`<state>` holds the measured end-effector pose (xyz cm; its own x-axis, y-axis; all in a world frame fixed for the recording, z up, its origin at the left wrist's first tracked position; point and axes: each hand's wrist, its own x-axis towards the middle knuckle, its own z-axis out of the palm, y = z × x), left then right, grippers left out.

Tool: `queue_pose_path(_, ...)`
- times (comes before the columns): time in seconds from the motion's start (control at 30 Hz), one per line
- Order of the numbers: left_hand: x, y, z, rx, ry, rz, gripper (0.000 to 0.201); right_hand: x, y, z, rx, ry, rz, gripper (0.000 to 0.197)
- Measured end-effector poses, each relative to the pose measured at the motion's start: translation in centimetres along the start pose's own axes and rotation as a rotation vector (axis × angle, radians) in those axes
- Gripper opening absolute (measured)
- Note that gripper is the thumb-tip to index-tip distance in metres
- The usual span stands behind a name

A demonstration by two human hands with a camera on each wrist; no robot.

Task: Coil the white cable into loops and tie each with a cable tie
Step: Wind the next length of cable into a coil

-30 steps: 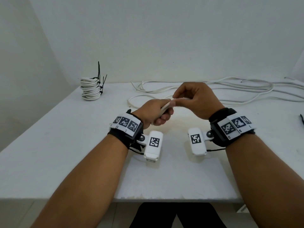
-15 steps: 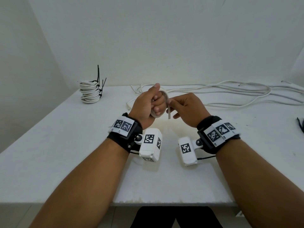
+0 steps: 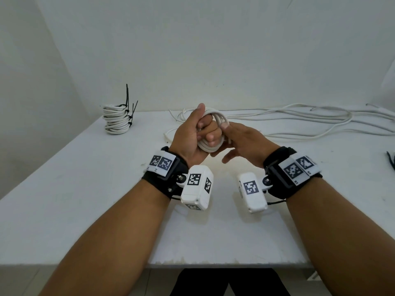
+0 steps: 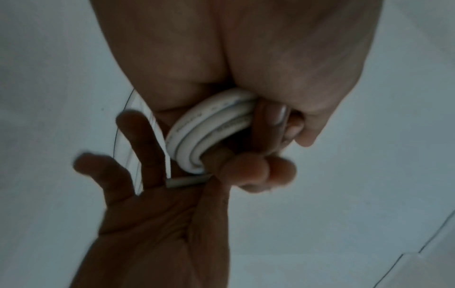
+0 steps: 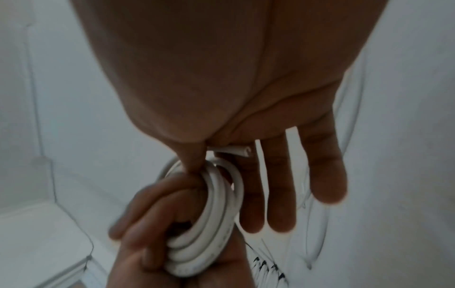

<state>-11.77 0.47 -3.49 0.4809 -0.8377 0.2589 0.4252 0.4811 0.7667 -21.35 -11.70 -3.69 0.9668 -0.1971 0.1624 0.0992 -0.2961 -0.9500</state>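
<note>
My left hand (image 3: 205,124) is raised over the table with the thumb up, and its curled fingers grip a small coil of white cable (image 3: 206,147). In the left wrist view the coil (image 4: 197,132) shows about three turns around those fingers. My right hand (image 3: 232,135) touches the coil from the right, thumb and index finger pinching it near the cut cable end (image 5: 236,152), the other fingers (image 5: 327,175) straight and spread. The cable end (image 4: 187,180) sticks out below the coil. The far side of the coil is hidden by my left fingers.
A stack of tied white coils (image 3: 116,119) with black cable ties standing up sits at the back left. Loose white cable (image 3: 299,118) runs along the back of the white table (image 3: 106,210). Black cable ties (image 3: 391,161) lie at the right edge.
Both hands have risen and moved away from me. My left hand turned thumb-up with the cable wound round its fingers, and my right hand's outer fingers have spread.
</note>
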Motion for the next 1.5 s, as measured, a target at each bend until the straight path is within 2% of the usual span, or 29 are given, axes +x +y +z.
queue_pose_path(0.1, -0.2, -0.1, 0.0, 0.126, 0.012, 0.018, 0.057, 0.2, -0.2, -0.3, -0.278, 0.065, -0.084, 0.042)
queue_pose_path(0.17, -0.2, 0.1, 0.1, 0.227, 0.012, 0.052, 0.054, 0.2, -0.3, -0.8, -0.354, 0.104, -0.117, 0.042)
queue_pose_path(0.27, 0.1, 0.3, -0.4, 0.486, 0.088, 0.060, 0.049, 0.2, -0.5, -1.5, -0.481, 0.181, -0.162, 0.041)
queue_pose_path(0.37, 0.0, 0.2, -1.2, 0.647, 0.166, 0.026, 0.043, 0.1, -0.5, -1.8, -0.608, 0.172, -0.158, 0.040)
queue_pose_path(0.47, -0.1, 0.5, -1.4, 0.575, 0.217, -0.018, 0.029, 0.1, -0.3, -2.2, -0.698, 0.134, -0.105, 0.037)
queue_pose_path(0.57, 0.3, 0.3, -0.8, 0.455, 0.298, -0.054, 0.026, 0.3, -0.1, -2.1, -0.758, 0.046, -0.037, 0.036)
queue_pose_path(0.63, 0.5, -0.5, -0.4, 0.529, 0.361, -0.062, 0.018, 0.4, 0.0, -1.8, -0.796, 0.005, -0.013, 0.035)
queue_pose_path(0.7, 0.8, -1.4, -0.4, 0.687, 0.400, -0.036, 0.018, 0.4, 0.1, -1.7, -0.796, -0.015, 0.009, 0.037)
queue_pose_path(0.77, 1.1, -1.8, -0.5, 0.735, 0.435, 0.005, 0.019, 0.4, 0.1, -1.5, -0.744, -0.012, 0.009, 0.041)
queue_pose_path(0.9, 1.3, -1.3, -0.1, 0.624, 0.490, 0.101, 0.017, 0.8, -0.2, -0.7, -0.652, 0.030, -0.002, 0.044)
queue_pose_path(1.03, 1.0, -1.6, 0.2, 0.557, 0.487, 0.148, 0.013, 0.8, -0.6, -0.3, -0.731, -0.003, 0.016, 0.037)
queue_pose_path(1.1, 0.9, -1.3, -0.1, 0.612, 0.437, 0.082, 0.016, 0.6, -0.9, -0.8, -0.776, -0.007, 0.059, 0.032)
queue_pose_path(1.23, 1.1, 0.7, -1.7, 0.668, 0.204, -0.249, 0.018, 0.0, -1.8, -1.2, -0.961, -0.112, 0.146, 0.030)
queue_pose_path(1.33, 1.5, 1.0, -1.1, 0.664, 0.116, -0.420, 0.022, -0.3, -2.5, -1.2, -1.131, -0.137, 0.171, 0.033)
queue_pose_path(1.4, 1.7, 0.5, 0.5, 0.618, 0.156, -0.450, 0.027, -0.6, -2.9, -1.5, -1.184, -0.113, 0.181, 0.033)
queue_pose_path(1.5, 2.7, -0.6, 2.2, 0.735, 0.347, -0.259, 0.039, -1.0, -3.0, -2.3, -1.124, 0.007, 0.144, 0.032)
